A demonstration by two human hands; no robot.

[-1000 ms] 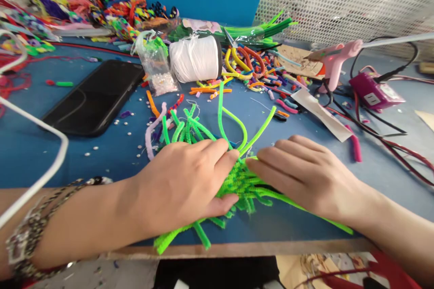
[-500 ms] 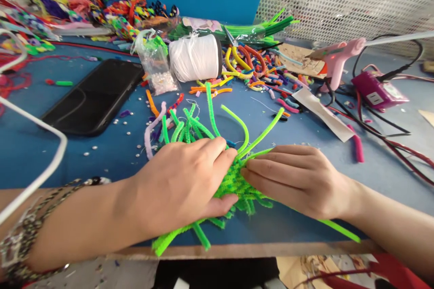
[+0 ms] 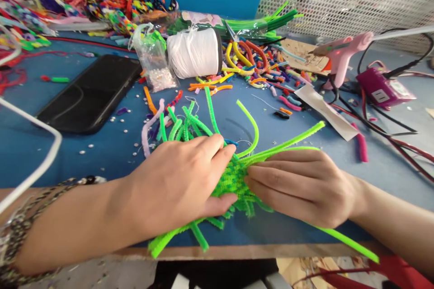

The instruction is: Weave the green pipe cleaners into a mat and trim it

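Observation:
A woven piece of green pipe cleaners [image 3: 230,180] lies near the table's front edge, with loose stems sticking out on all sides. My left hand [image 3: 179,180] is closed on its left part, thumb in front and fingers over the top. Against its right edge, my right hand [image 3: 301,185] pinches a light green pipe cleaner, whose long tail [image 3: 352,241] comes out below the hand toward the front edge. More light green stems [image 3: 288,140] pass above the right hand's fingers. The palms and the pinched spot are hidden from view.
Behind the weave stand a white thread spool [image 3: 194,53] and a bag of beads [image 3: 159,72]. A phone [image 3: 90,92] lies left. Pliers [image 3: 240,61] rest on pipe cleaner scraps. At right are a pink glue gun [image 3: 346,54], a purple box [image 3: 384,88] and cables. Loose beads dot the table.
My right hand has shifted slightly right and down, still pinching. The light green stems above it now lean further right, and the tail below reaches farther out. My left hand stays on the weave.

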